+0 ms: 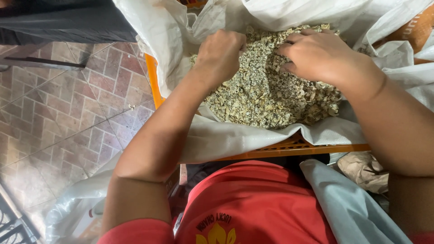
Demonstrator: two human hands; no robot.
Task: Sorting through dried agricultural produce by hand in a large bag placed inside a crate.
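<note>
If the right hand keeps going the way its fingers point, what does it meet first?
The right hand points toward the left hand across the pile of dry flakes; it would probably plough through flakes first, then reach that fist.

A large white woven sack [235, 135] lies open across an orange plastic crate [289, 148], its mouth folded back over the rim; a brown bag with pale print [413, 31] shows at the upper right corner; crumpled brown paper packaging [364, 169] sits lower right.
</note>
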